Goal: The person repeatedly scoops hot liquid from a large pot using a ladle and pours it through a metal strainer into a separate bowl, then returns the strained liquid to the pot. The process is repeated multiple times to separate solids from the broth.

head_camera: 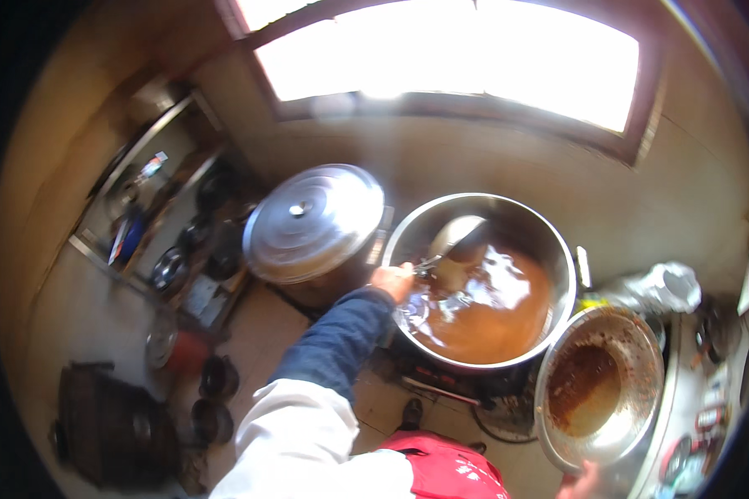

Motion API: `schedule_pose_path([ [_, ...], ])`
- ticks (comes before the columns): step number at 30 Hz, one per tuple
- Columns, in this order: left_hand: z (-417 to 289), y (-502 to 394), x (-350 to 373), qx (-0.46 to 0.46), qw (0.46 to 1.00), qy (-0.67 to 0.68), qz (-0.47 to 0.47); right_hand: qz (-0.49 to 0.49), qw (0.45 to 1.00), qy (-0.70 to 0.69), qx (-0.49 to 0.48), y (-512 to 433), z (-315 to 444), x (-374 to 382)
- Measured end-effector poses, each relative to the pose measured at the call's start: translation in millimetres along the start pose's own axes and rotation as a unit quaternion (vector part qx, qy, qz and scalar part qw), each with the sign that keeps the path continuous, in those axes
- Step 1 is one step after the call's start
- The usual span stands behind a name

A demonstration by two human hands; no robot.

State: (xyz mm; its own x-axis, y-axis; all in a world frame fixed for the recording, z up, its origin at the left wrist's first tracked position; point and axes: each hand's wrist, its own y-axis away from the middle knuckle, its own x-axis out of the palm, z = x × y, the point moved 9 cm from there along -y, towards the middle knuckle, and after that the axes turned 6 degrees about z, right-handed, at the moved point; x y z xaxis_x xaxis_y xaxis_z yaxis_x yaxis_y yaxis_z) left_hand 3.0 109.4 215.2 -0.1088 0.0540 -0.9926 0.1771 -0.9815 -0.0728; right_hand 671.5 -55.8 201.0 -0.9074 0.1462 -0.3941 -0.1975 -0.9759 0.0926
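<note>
A large metal pot (477, 280) holds brown liquid with a shiny, rippled surface. My left hand (394, 282) is at the pot's left rim, closed on the handle of a metal ladle (455, 232), whose bowl is inside the pot above or against the far side. At the lower right, my right hand (579, 480) grips the near rim of a metal basin (643, 374), tilted beside the pot, with reddish-brown sauce residue on its bottom and sides.
A lidded metal pot (315, 224) stands to the left of the open one. Shelves (143, 274) with cookware line the left wall. A burner (437, 377) is under the open pot. A plastic bag (658, 287) and a counter (658, 424) lie at right.
</note>
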Motion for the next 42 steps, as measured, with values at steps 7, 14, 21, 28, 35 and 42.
schedule_pose_path([
  [7, -44.7, 9.9, 12.1, 0.065, 0.993, 0.051, 0.083, -0.113, 0.877, -0.434, 0.172, 41.5, -10.9, 4.1],
  [14, -93.6, 30.9, 30.8, 0.072, 0.973, 0.153, 0.158, -0.169, 0.874, -0.430, 0.149, 51.9, 16.4, 4.8],
  [21, -74.9, 60.7, 49.2, -0.031, 0.867, 0.412, 0.277, -0.143, 0.866, -0.458, 0.141, 55.1, 25.6, 8.0],
  [28, -33.7, 87.7, 23.0, -0.037, 0.857, 0.448, 0.250, -0.155, 0.869, -0.460, 0.098, 63.4, 46.6, 17.6],
  [35, 8.3, 134.3, -6.4, -0.045, 0.845, 0.504, 0.174, -0.140, 0.877, -0.452, 0.087, 64.7, 54.2, 22.1],
  [42, -12.6, 227.9, 44.3, -0.103, 0.918, 0.374, 0.083, -0.127, 0.874, -0.463, 0.076, 69.2, 47.2, 14.4],
])
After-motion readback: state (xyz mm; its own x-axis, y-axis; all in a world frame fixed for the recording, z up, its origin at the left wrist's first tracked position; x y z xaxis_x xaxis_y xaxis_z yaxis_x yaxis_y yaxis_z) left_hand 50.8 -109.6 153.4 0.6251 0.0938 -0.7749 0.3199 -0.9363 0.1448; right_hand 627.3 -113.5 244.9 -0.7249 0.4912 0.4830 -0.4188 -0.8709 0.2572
